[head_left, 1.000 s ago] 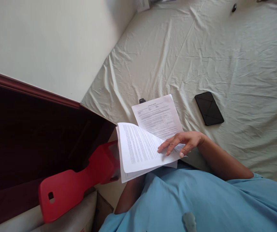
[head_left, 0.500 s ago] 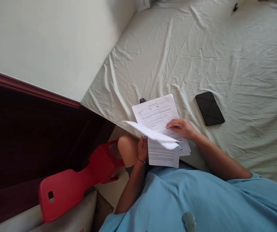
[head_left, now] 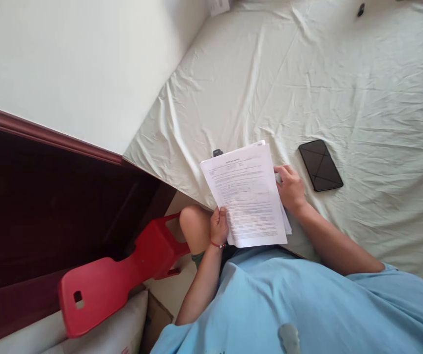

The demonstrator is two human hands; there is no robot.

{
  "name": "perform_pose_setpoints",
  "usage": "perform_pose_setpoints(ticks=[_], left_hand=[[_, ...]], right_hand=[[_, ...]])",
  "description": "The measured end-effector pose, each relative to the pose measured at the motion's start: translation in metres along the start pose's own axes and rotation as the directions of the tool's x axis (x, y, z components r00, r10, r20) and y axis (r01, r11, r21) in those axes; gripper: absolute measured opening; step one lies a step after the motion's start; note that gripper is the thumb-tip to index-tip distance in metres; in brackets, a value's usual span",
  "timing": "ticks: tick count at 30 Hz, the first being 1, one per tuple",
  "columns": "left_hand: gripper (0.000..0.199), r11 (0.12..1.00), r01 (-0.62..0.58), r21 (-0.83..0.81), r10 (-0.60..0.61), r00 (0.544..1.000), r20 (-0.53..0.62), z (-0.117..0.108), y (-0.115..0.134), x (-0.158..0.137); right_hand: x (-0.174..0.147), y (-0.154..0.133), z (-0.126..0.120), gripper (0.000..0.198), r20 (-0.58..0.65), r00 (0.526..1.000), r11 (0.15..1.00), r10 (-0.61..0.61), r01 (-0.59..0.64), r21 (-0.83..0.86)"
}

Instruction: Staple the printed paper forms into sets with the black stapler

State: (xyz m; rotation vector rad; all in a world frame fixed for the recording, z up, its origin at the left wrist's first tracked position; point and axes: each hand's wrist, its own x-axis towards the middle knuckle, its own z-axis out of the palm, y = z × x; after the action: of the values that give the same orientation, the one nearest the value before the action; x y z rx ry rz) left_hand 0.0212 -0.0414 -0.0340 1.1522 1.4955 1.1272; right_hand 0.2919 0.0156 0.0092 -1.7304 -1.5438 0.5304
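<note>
A stack of printed paper sheets (head_left: 250, 196) lies over my lap and the edge of the sheet-covered surface, its top page flat and full of small text. My left hand (head_left: 219, 225) grips the lower left edge of the stack, thumb on top. Beside the right edge is my right hand (head_left: 290, 188), its fingers bent and a little apart, the tips touching or just at the paper's edge. A few lower pages stick out at the right. Behind the top left corner shows part of a small black object (head_left: 217, 153).
To the right of my right hand lies a black phone (head_left: 321, 165) on the wrinkled pale bedsheet (head_left: 344, 98). A red plastic chair (head_left: 123, 278) stands at lower left, near my knee. The white wall (head_left: 67, 64) borders the left side. Far back is a small dark item (head_left: 360, 9).
The page that was lifted and curled over my left hand now lies flat on top of the stack. My right hand has moved off the text to the right edge.
</note>
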Motion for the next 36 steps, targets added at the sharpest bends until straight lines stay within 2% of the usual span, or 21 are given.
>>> perform_pose_setpoints(ticks=[2, 5, 10, 14, 18, 25, 29, 32, 34, 36], left_hand=[[0.057, 1.0, -0.011, -0.001, 0.011, 1.0, -0.001, 0.001, 0.0, 0.0], [0.057, 1.0, -0.013, -0.019, 0.013, 1.0, -0.007, 0.002, 0.001, 0.0], [0.057, 1.0, -0.01, -0.009, 0.01, 1.0, -0.005, 0.001, -0.001, 0.0], [0.054, 0.999, -0.005, -0.033, 0.005, 1.0, -0.009, 0.0, -0.003, 0.0], [0.052, 0.998, -0.013, -0.055, 0.013, 1.0, -0.002, 0.002, -0.001, -0.001], [0.056, 1.0, -0.011, -0.026, 0.012, 1.0, 0.007, 0.001, 0.0, 0.0], [0.058, 1.0, -0.019, 0.012, 0.019, 1.0, 0.0, 0.0, -0.001, 0.0], [0.058, 1.0, -0.021, 0.016, 0.021, 1.0, 0.009, 0.0, 0.0, 0.0], [0.058, 1.0, -0.011, 0.028, 0.011, 1.0, 0.01, 0.0, 0.002, -0.001], [0.057, 0.999, 0.028, 0.043, -0.028, 1.0, -0.002, -0.001, 0.005, 0.0]], right_hand=[[0.002, 0.003, 0.001, 0.03, -0.031, 0.999, 0.998, 0.043, -0.045, -0.048], [0.006, 0.008, 0.002, 0.018, 0.001, 0.997, 0.994, 0.081, -0.081, -0.074], [0.008, 0.008, 0.002, 0.009, 0.061, 0.995, 0.997, 0.078, -0.078, -0.005], [0.006, 0.006, 0.002, 0.014, 0.064, 0.998, 0.998, 0.013, -0.017, 0.064], [0.003, 0.003, 0.001, 0.019, 0.049, 0.998, 0.997, -0.038, 0.035, 0.064], [0.0, -0.004, -0.001, 0.016, -0.069, 0.991, 0.974, -0.118, 0.129, 0.186], [0.001, -0.006, -0.002, 0.01, -0.075, 0.974, 0.895, -0.215, 0.227, 0.384], [0.002, -0.007, -0.005, 0.01, 0.05, 0.947, 0.779, -0.318, 0.231, 0.582], [0.003, -0.007, -0.008, 0.012, 0.178, 0.903, 0.688, -0.392, 0.159, 0.709], [0.003, -0.008, -0.012, 0.013, 0.308, 0.817, 0.618, -0.487, 0.074, 0.782]])
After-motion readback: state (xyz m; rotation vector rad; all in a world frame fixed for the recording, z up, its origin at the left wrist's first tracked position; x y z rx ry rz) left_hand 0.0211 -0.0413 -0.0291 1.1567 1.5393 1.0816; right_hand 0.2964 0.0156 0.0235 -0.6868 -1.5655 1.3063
